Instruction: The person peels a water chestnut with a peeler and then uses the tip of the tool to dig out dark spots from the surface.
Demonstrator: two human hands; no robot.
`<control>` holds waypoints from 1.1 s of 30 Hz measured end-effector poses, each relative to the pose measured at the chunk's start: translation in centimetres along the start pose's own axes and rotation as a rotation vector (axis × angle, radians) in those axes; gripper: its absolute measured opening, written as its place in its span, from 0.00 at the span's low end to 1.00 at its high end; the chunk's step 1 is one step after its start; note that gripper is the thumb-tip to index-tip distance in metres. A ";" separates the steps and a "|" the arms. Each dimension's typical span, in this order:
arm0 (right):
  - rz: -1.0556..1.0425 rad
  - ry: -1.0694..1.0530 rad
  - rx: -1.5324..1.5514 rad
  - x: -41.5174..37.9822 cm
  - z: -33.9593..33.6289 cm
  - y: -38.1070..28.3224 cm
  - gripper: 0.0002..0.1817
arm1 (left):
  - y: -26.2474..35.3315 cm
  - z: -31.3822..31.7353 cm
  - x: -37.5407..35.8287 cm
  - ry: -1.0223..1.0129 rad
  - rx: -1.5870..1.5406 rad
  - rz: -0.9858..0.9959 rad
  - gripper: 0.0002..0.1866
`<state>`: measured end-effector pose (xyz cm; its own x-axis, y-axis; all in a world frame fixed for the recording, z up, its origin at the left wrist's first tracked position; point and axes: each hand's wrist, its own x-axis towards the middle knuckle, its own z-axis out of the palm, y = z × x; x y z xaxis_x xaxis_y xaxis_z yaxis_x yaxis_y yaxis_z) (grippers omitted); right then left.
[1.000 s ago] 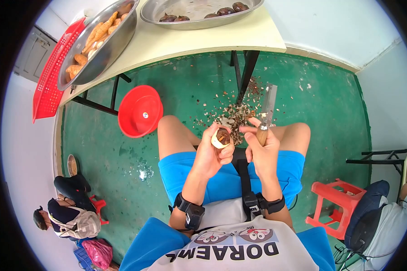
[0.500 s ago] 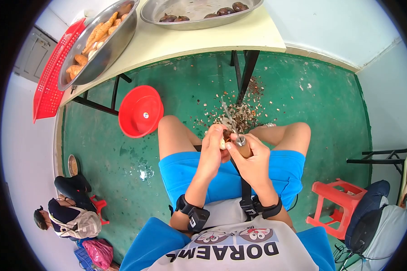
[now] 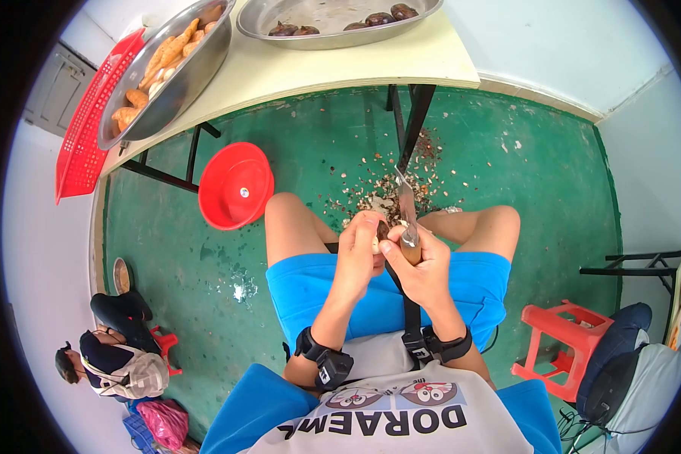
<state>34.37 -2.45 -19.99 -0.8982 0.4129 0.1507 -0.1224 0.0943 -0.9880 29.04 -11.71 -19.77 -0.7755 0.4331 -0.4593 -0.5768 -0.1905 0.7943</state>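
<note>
Between my knees, my left hand (image 3: 359,242) is closed around a partly peeled water chestnut (image 3: 382,230), dark brown on one side and white where the skin is gone. My right hand (image 3: 422,261) grips the wooden handle (image 3: 411,252) of a knife, whose broad metal blade (image 3: 405,198) points away from me. The right thumb rests close to the water chestnut. Small pale bits cling near the base of the blade. Part of the water chestnut is hidden by my left fingers.
Peelings (image 3: 382,193) litter the green floor ahead. A red basin (image 3: 218,204) stands left of my knee. On the table (image 3: 303,79) are a steel bowl (image 3: 193,91) of orange roots and a tray (image 3: 333,38) with dark water chestnuts. A red stool (image 3: 564,325) is right; a person (image 3: 117,352) sits left.
The knife has turned, its blade swinging right and away from the water chestnut and showing its broad face. My left hand stays in nearly the same place.
</note>
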 end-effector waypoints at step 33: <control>0.244 0.065 0.156 0.7 0.0 0.3 0.07 | -0.4 0.1 0.7 -0.114 -0.104 0.117 0.18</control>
<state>33.75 -2.10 -20.24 -0.8806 0.4642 -0.0954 0.0264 -0.1530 -0.9879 28.78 -11.23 -20.39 -0.8083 0.4983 -0.3136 -0.5122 -0.3326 0.7918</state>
